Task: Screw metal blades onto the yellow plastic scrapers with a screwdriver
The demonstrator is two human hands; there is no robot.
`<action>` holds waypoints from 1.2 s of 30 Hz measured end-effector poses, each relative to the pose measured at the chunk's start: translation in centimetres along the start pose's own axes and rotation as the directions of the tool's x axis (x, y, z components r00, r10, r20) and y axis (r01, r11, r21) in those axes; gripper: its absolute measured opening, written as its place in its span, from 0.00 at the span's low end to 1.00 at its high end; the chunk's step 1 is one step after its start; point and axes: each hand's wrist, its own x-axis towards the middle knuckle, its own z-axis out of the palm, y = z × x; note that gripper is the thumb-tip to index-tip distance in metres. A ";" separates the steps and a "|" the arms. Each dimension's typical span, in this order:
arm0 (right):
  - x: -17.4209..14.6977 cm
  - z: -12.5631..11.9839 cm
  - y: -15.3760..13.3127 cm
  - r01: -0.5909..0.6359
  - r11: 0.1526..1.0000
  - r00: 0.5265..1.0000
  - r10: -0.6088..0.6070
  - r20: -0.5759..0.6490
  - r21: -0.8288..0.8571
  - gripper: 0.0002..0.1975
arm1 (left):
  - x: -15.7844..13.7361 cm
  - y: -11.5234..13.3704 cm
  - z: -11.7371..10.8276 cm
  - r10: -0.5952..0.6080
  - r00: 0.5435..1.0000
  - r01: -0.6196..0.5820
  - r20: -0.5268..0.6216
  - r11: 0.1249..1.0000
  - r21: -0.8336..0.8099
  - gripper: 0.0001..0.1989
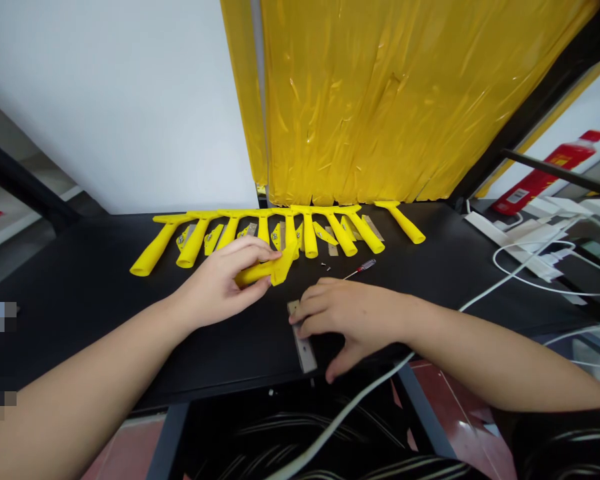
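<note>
My left hand (225,283) is closed round a yellow plastic scraper handle (282,265), its flat wide head pointing right, above the black table. Fingertips of my right hand (350,313) rest on a flat metal strip with small holes (304,343) near the table's front edge; its thumb is spread apart and the strip lies flat. Behind both hands stretches a row of similar yellow handles (190,240), heads against the back panel. Small yellow plates (325,233) and metal strips (333,250) lie among them. A small screwdriver (365,266) lies just beyond my right hand, near tiny screws (326,267).
A white cable (370,390) crosses the front edge and runs under my right forearm. To the right stand white plastic parts (525,247) and a red bottle (550,173). White (130,100) and yellow-wrapped (360,100) panels close off the back of the black table (105,320).
</note>
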 end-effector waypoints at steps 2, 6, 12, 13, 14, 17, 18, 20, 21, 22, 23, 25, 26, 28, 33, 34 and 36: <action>0.3 0.5 -0.9 0.070 0.995 0.997 -0.069 0.027 -0.064 0.25 | 0.0 -0.2 0.1 0.006 1.000 -0.006 -0.001 1.000 0.008 0.13; 0.7 1.5 -2.2 0.164 0.958 0.986 -0.159 0.042 -0.233 0.13 | -0.2 -0.3 0.4 0.035 0.999 -0.037 0.030 0.997 0.064 0.12; 0.6 1.2 -1.7 0.286 0.940 0.948 -0.306 -0.087 -0.184 0.07 | -0.4 -0.3 0.8 0.079 0.996 -0.083 0.034 0.989 0.123 0.12; 0.5 1.0 -1.3 0.278 0.948 0.936 -0.304 -0.179 -0.154 0.07 | -0.4 -0.3 0.9 0.086 0.996 -0.088 0.025 0.987 0.134 0.12; 0.3 0.7 -0.8 0.259 0.960 0.915 -0.280 -0.291 -0.108 0.07 | -0.4 -0.4 0.9 0.094 0.995 -0.096 0.020 0.985 0.145 0.11; -0.5 0.2 0.8 0.154 0.978 0.809 -0.041 -0.586 0.143 0.08 | -0.4 -0.6 1.0 0.111 0.994 -0.112 0.020 0.978 0.173 0.11; -0.8 0.2 1.3 0.111 0.961 0.772 0.076 -0.631 0.251 0.08 | -0.4 -0.6 1.1 0.116 0.993 -0.117 0.020 0.977 0.178 0.11; -1.3 0.2 2.4 0.042 0.888 0.707 0.298 -0.642 0.459 0.06 | -0.4 -0.6 1.2 0.124 0.992 -0.125 0.014 0.975 0.185 0.11; -1.4 0.3 2.8 0.025 0.839 0.680 0.385 -0.625 0.544 0.04 | -0.4 -0.6 1.2 0.128 0.992 -0.127 0.009 0.973 0.190 0.12; -1.5 0.3 3.2 0.021 0.790 0.659 0.450 -0.602 0.613 0.03 | -0.4 -0.5 1.3 0.133 0.991 -0.131 0.005 0.972 0.197 0.12; -1.5 0.4 3.4 0.021 0.747 0.641 0.500 -0.582 0.665 0.03 | -0.4 -0.5 1.3 0.138 0.990 -0.135 -0.001 0.970 0.204 0.12; -1.3 0.3 3.6 0.014 0.692 0.603 0.570 -0.558 0.722 0.05 | -0.4 -0.3 1.3 0.149 0.989 -0.143 -0.013 0.966 0.218 0.13; -1.1 0.3 3.6 0.006 0.675 0.586 0.595 -0.550 0.737 0.06 | -0.4 -0.3 1.3 0.152 0.988 -0.144 -0.019 0.964 0.224 0.13; -0.8 0.2 3.5 -0.009 0.652 0.556 0.634 -0.538 0.758 0.06 | -0.4 -0.3 1.2 0.154 0.988 -0.144 -0.025 0.962 0.234 0.13; -0.2 0.7 3.6 -0.006 0.514 0.536 0.726 -0.431 0.858 0.09 | -0.3 -0.2 1.4 0.150 0.988 -0.135 -0.041 0.958 0.254 0.12; -0.1 0.9 3.7 -0.014 0.483 0.537 0.743 -0.401 0.876 0.10 | -0.3 -0.2 1.5 0.152 0.987 -0.135 -0.044 0.956 0.262 0.13; 0.1 1.2 3.8 -0.026 0.437 0.539 0.763 -0.356 0.899 0.11 | -0.2 -0.1 1.6 0.159 0.986 -0.139 -0.052 0.951 0.275 0.13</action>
